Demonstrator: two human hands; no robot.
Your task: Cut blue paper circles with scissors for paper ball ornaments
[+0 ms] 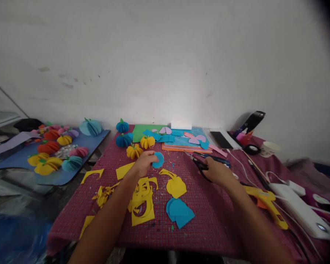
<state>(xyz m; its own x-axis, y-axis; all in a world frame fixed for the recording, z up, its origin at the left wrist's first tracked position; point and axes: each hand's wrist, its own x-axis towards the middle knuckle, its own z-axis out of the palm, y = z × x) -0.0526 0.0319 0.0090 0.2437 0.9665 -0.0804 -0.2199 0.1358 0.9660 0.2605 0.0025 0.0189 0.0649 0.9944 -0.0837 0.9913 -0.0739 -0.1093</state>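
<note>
Holding: the left hand pinches a small blue paper circle at its left edge, a little above the surface.
Left grip: closed on the disc, thumb and fingers meeting at its 9 o'clock rim.
Right grip: the right hand is wrapped around the handles of the black scissors; whether the blades are open I cannot tell, the view is too blurred there.
Place of the circle: near the middle of the surface, at 9 o'clock from the scissors and at 12 o'clock from the yellow scraps.
Handling: I judge the disc to be very light, thin and easy to bend; it may crease under a hard pinch.
Where to hold: at the rim, with flat fingertips and gentle pressure.
Around: a stack of blue cut shapes lies at 6 o'clock, and a yellow glue gun at 3 o'clock.
</note>
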